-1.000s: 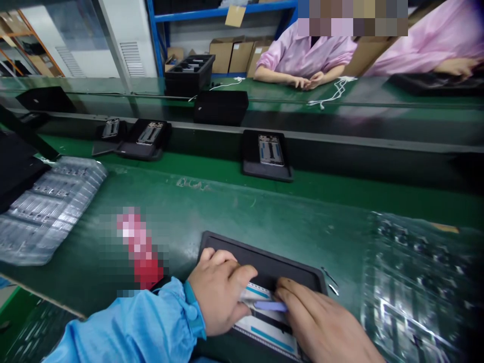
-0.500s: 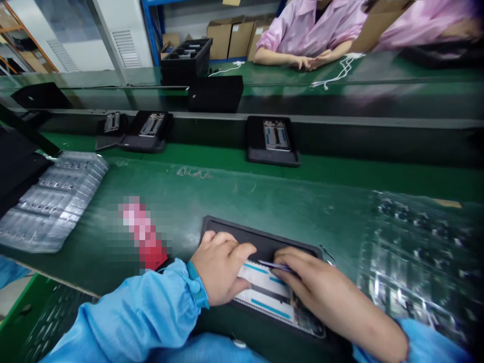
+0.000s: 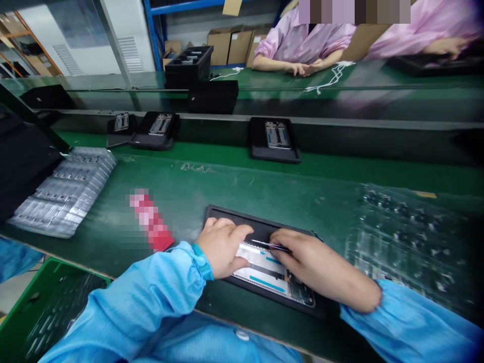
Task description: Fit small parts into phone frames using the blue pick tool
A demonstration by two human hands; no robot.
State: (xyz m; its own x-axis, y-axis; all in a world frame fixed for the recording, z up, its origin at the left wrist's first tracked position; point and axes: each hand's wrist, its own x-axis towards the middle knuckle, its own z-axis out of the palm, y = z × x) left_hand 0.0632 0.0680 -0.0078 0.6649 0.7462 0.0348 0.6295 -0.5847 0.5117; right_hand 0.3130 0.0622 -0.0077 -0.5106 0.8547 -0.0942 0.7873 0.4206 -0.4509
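My left hand lies half-curled, pressing the phone chassis flat in its black jig tray, grasping nothing. My right hand pinches a thin purple tool over the chassis. Beyond, a trayed phone sits on the conveyor.

Your light blue smock has long sleeves with gathered cuffs. Your left hand and right hand are bare.
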